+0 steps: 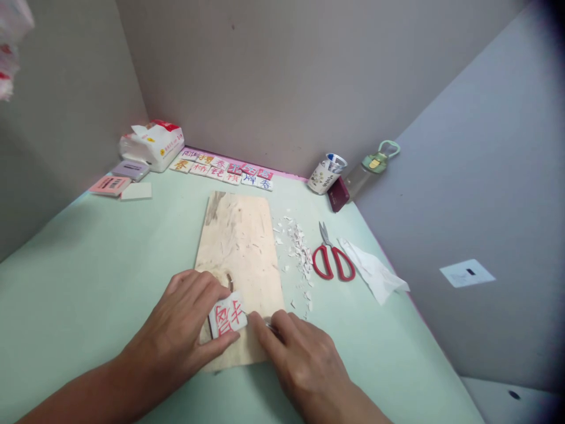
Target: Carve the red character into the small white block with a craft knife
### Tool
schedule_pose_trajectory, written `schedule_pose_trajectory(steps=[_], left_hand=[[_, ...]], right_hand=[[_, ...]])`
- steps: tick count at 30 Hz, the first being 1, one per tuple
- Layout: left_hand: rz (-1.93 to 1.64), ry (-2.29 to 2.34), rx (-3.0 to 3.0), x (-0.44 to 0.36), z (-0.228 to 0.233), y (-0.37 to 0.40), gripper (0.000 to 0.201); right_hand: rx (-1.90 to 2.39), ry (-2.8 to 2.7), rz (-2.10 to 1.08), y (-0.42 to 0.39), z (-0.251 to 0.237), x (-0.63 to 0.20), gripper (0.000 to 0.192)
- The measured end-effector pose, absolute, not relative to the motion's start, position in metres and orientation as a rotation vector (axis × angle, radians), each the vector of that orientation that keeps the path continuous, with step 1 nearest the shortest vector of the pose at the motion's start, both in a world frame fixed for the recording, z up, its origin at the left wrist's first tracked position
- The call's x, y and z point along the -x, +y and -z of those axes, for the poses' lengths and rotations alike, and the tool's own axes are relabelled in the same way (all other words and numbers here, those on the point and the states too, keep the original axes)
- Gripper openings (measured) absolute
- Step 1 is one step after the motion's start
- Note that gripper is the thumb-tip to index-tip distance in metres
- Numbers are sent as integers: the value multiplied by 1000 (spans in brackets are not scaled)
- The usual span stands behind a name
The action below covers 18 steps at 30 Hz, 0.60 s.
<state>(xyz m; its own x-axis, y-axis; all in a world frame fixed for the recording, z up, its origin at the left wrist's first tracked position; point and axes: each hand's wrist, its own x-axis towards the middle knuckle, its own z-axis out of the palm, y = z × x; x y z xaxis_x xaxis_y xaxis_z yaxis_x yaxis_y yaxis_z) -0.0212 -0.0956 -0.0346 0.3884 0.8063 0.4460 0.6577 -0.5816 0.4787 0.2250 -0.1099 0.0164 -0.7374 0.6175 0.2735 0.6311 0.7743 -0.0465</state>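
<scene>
Left hand (185, 330): fingers curled around a white block (227, 316) bearing a red carved character, thumb along its lower edge, pinning it to the near end of a wooden board (241, 247). Right hand (300, 359): fingers pressed together around a thin tool, mostly hidden; forefinger tip just beside the block's right edge. Board lies on a pale green worktop (101, 265). White shavings (298, 250) scattered to its right; beyond them red scissors (333, 259) and crumpled paper (373, 271). Rows of carved blocks (225, 168) along the back wall.
</scene>
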Motion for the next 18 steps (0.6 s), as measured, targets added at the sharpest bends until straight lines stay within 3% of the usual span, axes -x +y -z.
schedule_pose_trajectory(steps=[18], left_hand=[[-936, 1282, -2345, 25, 38, -95, 30]], right_hand=[[1066, -2535, -236, -100, -14, -233, 33]])
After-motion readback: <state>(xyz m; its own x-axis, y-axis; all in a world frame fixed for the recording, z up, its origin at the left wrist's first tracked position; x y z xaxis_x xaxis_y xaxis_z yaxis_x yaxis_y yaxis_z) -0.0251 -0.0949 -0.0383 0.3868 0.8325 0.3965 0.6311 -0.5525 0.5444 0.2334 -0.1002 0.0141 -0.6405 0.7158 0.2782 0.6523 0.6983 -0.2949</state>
